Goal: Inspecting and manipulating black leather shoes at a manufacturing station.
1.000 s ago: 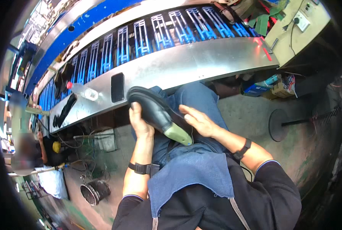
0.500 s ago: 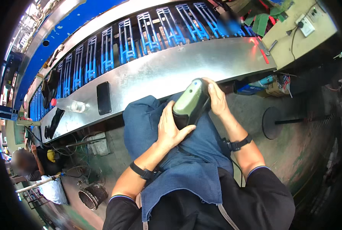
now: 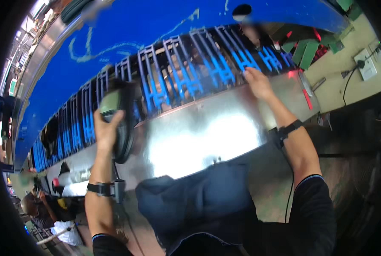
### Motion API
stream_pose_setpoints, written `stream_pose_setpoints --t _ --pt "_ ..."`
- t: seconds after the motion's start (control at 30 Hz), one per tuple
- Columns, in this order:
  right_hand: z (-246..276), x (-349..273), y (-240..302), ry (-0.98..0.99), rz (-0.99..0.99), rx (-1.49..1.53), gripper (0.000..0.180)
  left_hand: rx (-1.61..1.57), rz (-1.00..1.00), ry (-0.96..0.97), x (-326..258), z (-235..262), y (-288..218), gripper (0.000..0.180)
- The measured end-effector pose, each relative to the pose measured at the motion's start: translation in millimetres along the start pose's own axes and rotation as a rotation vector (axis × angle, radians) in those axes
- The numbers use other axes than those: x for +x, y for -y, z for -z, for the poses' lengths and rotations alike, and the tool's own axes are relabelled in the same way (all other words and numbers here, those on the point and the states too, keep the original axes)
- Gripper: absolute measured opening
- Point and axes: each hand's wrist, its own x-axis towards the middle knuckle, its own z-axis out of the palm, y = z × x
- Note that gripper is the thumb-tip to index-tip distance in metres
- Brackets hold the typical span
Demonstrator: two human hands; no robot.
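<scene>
My left hand (image 3: 106,132) grips a black shoe on a green last (image 3: 110,102), lifted at the left over the edge of the metal table (image 3: 190,145). Its outline is smeared by motion. My right hand (image 3: 259,84) reaches across the far edge of the table, holding nothing that I can see. Its fingertips are close to a blue rack frame (image 3: 241,59), and whether they touch it I cannot tell. Similar blue frames (image 3: 150,83) stand in a long row behind the table. Each wrist wears a black strap.
A clear bottle with a red cap (image 3: 77,177) lies on the table's left part. At the right are a red-handled tool (image 3: 307,99) and a white socket box (image 3: 365,64) with a black cable. A blue panel (image 3: 126,25) rises behind the frames. Another person (image 3: 39,209) is at far left.
The shoe on its last went from both hands above my lap to my left hand alone, forward and left. My right hand let go and moved forward to the blue frames. The view shifted forward.
</scene>
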Motion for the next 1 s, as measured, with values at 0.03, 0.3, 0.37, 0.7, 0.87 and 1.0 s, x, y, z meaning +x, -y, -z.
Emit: stream_pose_setpoints --t 0.03,0.3,0.37,0.7,0.87,1.0 --pt "-3 40 -25 -0.068 -0.054 -0.087 0.056 -0.010 0.104 -0.097 32 34 19 0.062" --pt "-49 229 -147 -0.281 -0.003 -0.177 0.065 0.825 0.043 0.077 125 93 199 0.074" --pt "-53 221 -127 -0.285 0.037 -0.130 0.065 0.858 0.012 0.055 93 59 150 0.068" --pt "60 -66 -22 0.048 -0.434 2.048 0.019 0.441 -1.602 0.171 -44 20 -289 0.033" --pt "53 -247 26 -0.100 -0.943 1.957 0.029 1.070 -0.797 -0.184 62 86 -301 0.036" --pt "31 -326 13 -0.066 -0.529 1.406 0.068 0.795 -0.902 -0.147 -3 108 -296 0.025"
